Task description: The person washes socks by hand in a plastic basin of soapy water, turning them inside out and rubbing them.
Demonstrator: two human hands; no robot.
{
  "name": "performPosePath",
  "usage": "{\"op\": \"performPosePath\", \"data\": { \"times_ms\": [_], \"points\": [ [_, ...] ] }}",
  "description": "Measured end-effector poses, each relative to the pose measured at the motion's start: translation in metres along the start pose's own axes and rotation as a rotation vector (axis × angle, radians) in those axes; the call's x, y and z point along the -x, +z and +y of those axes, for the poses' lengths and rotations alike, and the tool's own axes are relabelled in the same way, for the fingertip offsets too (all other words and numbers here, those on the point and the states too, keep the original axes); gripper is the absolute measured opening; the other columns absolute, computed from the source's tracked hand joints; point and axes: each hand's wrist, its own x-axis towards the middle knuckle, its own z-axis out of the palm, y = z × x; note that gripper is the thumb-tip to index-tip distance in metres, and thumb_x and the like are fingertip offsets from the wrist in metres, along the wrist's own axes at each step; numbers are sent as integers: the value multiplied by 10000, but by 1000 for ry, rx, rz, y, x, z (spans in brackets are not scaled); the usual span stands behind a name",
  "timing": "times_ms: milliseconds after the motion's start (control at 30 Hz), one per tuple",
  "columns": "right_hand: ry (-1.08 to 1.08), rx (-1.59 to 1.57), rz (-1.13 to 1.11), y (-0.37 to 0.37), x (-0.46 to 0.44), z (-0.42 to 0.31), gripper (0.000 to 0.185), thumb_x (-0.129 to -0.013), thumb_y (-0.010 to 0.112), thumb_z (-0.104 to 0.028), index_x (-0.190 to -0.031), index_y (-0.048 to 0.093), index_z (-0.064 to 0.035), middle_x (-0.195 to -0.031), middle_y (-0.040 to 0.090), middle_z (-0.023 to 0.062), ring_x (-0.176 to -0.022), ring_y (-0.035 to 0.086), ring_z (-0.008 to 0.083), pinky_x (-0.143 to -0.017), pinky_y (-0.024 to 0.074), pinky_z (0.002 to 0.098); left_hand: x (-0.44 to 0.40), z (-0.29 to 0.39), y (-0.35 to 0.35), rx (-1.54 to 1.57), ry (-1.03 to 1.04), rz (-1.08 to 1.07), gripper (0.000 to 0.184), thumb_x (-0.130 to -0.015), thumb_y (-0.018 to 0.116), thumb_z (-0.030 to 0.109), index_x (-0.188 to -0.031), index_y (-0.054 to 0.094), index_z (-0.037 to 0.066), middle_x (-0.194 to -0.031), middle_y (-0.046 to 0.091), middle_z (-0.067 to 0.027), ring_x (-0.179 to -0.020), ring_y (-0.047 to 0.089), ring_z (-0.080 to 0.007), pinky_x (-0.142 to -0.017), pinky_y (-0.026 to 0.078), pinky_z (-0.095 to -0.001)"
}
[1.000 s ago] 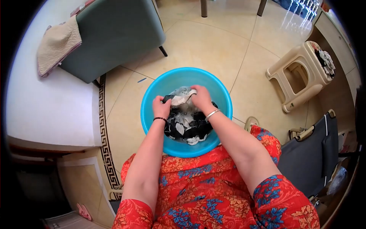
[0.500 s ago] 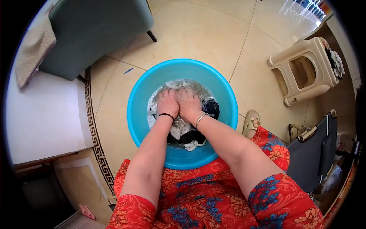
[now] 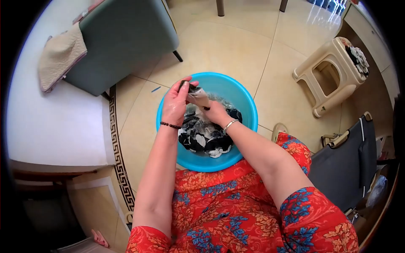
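Note:
A wet black-and-white sock (image 3: 198, 97) is stretched between my hands, above the far left part of a blue basin (image 3: 231, 88). My left hand (image 3: 175, 103) pinches its dark end near the basin's rim. My right hand (image 3: 216, 114) is closed around the other end, over the basin. Below, black and white wet cloth pieces (image 3: 202, 139) lie in sudsy water; the hands and forearms cover part of them.
A beige plastic stool (image 3: 337, 80) with small cloth items on it stands at the right. A dark folding chair (image 3: 344, 164) is nearer on that side. The grey-green chair (image 3: 126, 42) with a beige cloth (image 3: 62, 59) is at the upper left.
Both hands have come up out of the water, the left moving up and left. A sock is now held between them. The camera view has shifted slightly.

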Motion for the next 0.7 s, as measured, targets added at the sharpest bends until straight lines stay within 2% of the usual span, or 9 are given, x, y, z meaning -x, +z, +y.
{"op": "performPosePath", "data": {
  "times_ms": [67,200,267,300,400,433,500,667,700],
  "points": [
    [6,-43,12,-5,3,-15,283,-759,661,-199,-977,633,-20,-907,650,221,-867,616,386,-783,482,443,14,8,-2,51,15,4,329,-978,461,226,-1231,497,20,-1089,624,-55,-987,591,-171,-867,492,-356],
    [17,-37,-87,-39,28,-69,340,-751,673,-235,-1000,622,-10,-946,648,213,-900,613,381,-796,480,429,43,5,-7,157,-45,40,310,-984,449,248,-1217,518,54,-1114,593,-52,-1022,563,-165,-885,473,-361],
    [-12,-154,-120,-52,43,-95,393,-785,664,-139,-1124,555,26,-976,639,130,-878,614,210,-782,487,325,56,-2,-7,175,-152,47,299,-979,463,256,-1216,530,87,-1072,588,-31,-1000,559,-158,-856,472,-354],
    [-15,-147,-122,-56,45,-98,393,-785,664,-139,-1124,555,26,-976,639,130,-878,614,210,-782,487,325,60,-6,-6,181,-147,48,299,-979,463,256,-1216,530,87,-1072,588,-31,-1000,559,-158,-856,472,-354],
    [78,-464,-289,-64,51,-103,359,-788,658,-82,-1106,552,44,-948,617,83,-863,589,133,-744,490,275,69,-15,-9,262,-285,78,293,-969,485,261,-1212,529,104,-1090,590,-32,-1002,562,-164,-841,479,-361],
    [82,-469,-300,-64,52,-101,359,-788,658,-82,-1106,552,44,-948,617,83,-863,589,133,-744,490,275,70,-15,-12,261,-290,89,293,-969,485,261,-1212,529,104,-1090,590,-32,-1002,562,-164,-841,479,-361],
    [141,-499,-136,-66,50,-102,283,-768,673,-101,-1008,601,30,-836,621,76,-751,586,123,-668,496,265,70,-10,-15,365,-266,137,288,-973,473,266,-1210,523,111,-1109,589,-43,-1014,567,-177,-845,482,-370],
    [181,-621,-138,-81,43,-116,194,-842,603,-54,-1010,602,42,-814,632,60,-668,597,112,-593,502,234,70,-8,-11,461,-325,84,318,-973,464,282,-1185,518,52,-1148,574,-77,-1040,569,-196,-865,481,-339],
    [209,-619,-128,-84,41,-116,200,-863,590,-60,-1031,594,49,-855,636,68,-703,605,113,-615,517,232,69,-7,-11,403,-357,55,290,-966,479,258,-1166,525,53,-1091,584,-57,-954,565,-161,-780,472,-297]
  ]
}}
